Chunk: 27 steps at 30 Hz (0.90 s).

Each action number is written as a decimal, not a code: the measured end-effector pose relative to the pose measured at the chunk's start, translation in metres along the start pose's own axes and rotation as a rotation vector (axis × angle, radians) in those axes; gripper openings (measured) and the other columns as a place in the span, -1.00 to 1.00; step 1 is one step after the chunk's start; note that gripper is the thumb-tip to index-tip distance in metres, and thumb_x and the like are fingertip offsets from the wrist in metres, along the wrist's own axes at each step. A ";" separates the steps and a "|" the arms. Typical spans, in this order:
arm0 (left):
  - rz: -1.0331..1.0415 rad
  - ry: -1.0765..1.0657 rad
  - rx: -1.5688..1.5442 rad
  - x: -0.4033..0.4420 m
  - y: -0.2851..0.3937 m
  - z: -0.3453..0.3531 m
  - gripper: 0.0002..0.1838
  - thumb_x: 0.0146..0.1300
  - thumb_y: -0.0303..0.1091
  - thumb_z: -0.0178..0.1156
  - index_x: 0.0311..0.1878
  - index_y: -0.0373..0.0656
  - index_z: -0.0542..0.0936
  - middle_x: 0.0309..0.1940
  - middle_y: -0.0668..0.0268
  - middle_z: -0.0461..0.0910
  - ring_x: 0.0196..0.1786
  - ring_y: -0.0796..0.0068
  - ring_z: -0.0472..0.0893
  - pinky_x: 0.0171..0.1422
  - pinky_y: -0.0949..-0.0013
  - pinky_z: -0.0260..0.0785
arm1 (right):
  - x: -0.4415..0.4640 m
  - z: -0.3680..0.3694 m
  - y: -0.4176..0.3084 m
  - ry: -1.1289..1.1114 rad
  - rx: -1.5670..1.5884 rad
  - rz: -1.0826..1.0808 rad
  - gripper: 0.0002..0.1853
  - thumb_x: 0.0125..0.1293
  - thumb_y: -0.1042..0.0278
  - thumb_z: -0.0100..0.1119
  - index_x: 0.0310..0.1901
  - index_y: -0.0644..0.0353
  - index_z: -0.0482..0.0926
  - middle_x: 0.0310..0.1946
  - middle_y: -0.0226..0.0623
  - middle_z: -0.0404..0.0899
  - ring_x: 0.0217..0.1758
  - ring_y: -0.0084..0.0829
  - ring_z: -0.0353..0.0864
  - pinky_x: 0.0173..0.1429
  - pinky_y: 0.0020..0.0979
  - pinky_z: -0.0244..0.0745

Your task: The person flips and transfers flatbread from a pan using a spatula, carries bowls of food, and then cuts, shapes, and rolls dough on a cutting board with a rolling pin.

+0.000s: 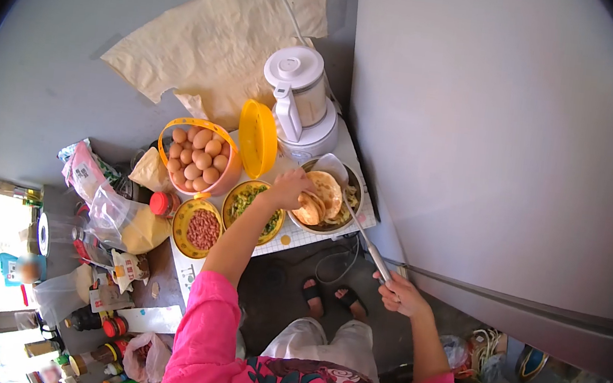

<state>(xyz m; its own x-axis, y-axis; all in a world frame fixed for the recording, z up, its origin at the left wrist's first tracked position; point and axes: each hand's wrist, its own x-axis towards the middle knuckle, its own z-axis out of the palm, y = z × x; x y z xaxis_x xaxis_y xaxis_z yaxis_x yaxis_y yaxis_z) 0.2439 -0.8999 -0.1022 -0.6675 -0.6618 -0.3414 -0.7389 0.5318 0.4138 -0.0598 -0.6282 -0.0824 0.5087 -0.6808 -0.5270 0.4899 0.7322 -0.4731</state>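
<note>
My left hand (288,189) reaches over the metal bowl (358,186), its fingers closed on the edge of a browned flatbread (310,210). Another round flatbread (327,192) lies beside it, over some pale food in the bowl. In my right hand (398,293) is the handle of a long metal spatula (367,245), slanting up to the left. Its broad head rests at the bowl's far side, partly behind the bread. Just left of the bowl stand a yellow dish of chopped greens (248,201) and a dish of small reddish pieces, perhaps peanuts (203,230).
A white blender (304,108) stands behind the bowl. Next to it are an upright yellow lid (257,139) and a basket of eggs (201,157). A red-lidded jar (164,204) and bags crowd the left. A large pale cabinet or refrigerator (494,137) closes off the right.
</note>
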 end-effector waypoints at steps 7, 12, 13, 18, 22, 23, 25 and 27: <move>-0.116 0.161 0.008 -0.001 0.005 0.004 -0.45 -0.12 -0.36 0.31 0.06 0.09 0.51 0.03 0.25 0.35 0.19 0.17 0.30 0.21 0.07 0.18 | 0.015 0.028 -0.007 0.124 -0.094 -0.137 -0.74 0.44 0.36 -0.21 0.12 0.10 0.28 -0.64 -0.55 0.13 -0.73 -0.73 -0.03 -0.66 -0.62 -0.07; -0.111 0.265 -0.009 -0.007 0.002 0.016 -0.46 -0.09 -0.35 0.29 0.08 0.03 0.50 0.04 0.25 0.35 0.17 0.16 0.30 0.21 0.07 0.19 | -0.008 0.040 0.003 0.172 -0.032 -0.188 -0.78 0.43 0.37 -0.20 0.06 0.10 0.29 -0.66 -0.54 0.13 -0.76 -0.71 -0.01 -0.67 -0.61 -0.06; -0.113 0.290 -0.022 -0.011 0.001 0.018 -0.47 -0.08 -0.35 0.29 0.08 0.02 0.49 0.05 0.25 0.35 0.17 0.15 0.31 0.21 0.07 0.20 | -0.013 0.041 0.006 0.155 0.000 -0.196 -0.80 0.43 0.36 -0.20 0.04 0.10 0.29 -0.67 -0.55 0.13 -0.76 -0.71 0.00 -0.67 -0.61 -0.05; -0.172 0.488 -0.152 -0.050 0.027 0.029 -0.62 0.02 -0.31 0.28 -0.03 -0.03 0.54 0.07 0.23 0.37 0.14 0.10 0.35 0.16 0.04 0.23 | -0.036 0.048 0.018 -0.043 0.273 -0.189 -0.88 0.43 0.32 -0.17 -0.09 0.10 0.31 -0.70 -0.55 0.16 -0.80 -0.68 0.02 -0.69 -0.59 -0.03; -0.183 0.642 -0.247 -0.098 0.044 0.061 -0.84 0.07 -0.35 0.24 -0.25 -0.10 0.58 0.01 0.16 0.44 0.07 0.04 0.39 0.12 0.04 0.27 | -0.041 0.041 0.027 -0.101 0.352 -0.069 -0.89 0.37 0.33 -0.09 -0.14 0.11 0.30 -0.72 -0.53 0.15 -0.81 -0.65 0.05 -0.69 -0.53 -0.04; -0.234 0.646 -0.306 -0.116 0.056 0.064 -0.89 0.08 -0.36 0.23 -0.31 -0.12 0.58 -0.01 0.14 0.46 0.06 0.03 0.40 0.10 0.03 0.28 | -0.042 0.041 0.027 -0.148 0.343 -0.041 -0.90 0.36 0.34 -0.08 -0.15 0.11 0.30 -0.72 -0.53 0.16 -0.81 -0.65 0.05 -0.69 -0.53 -0.03; -0.212 0.720 -0.391 -0.140 0.067 0.083 -0.87 0.13 -0.36 0.21 -0.38 -0.24 0.56 -0.07 0.06 0.50 0.00 0.03 0.45 0.11 0.14 0.28 | -0.045 0.038 0.027 -0.243 0.321 0.024 -0.90 0.33 0.36 -0.06 -0.16 0.11 0.31 -0.72 -0.53 0.16 -0.81 -0.64 0.06 -0.69 -0.52 -0.03; -0.243 0.714 -0.512 -0.168 0.084 0.092 -0.84 0.14 -0.38 0.19 -0.45 -0.28 0.56 -0.15 0.03 0.55 -0.04 0.05 0.50 0.06 0.17 0.32 | -0.050 0.041 0.022 -0.272 0.272 0.097 -0.89 0.29 0.38 -0.02 -0.18 0.09 0.32 -0.73 -0.53 0.18 -0.81 -0.64 0.05 -0.69 -0.52 -0.02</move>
<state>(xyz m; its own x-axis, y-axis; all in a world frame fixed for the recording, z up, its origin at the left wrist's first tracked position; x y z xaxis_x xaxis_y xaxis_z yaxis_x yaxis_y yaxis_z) 0.2853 -0.6952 -0.0880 -0.1571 -0.9854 0.0653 -0.6068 0.1485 0.7809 -0.0453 -0.5792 -0.0376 0.7131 -0.6149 -0.3367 0.5813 0.7871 -0.2063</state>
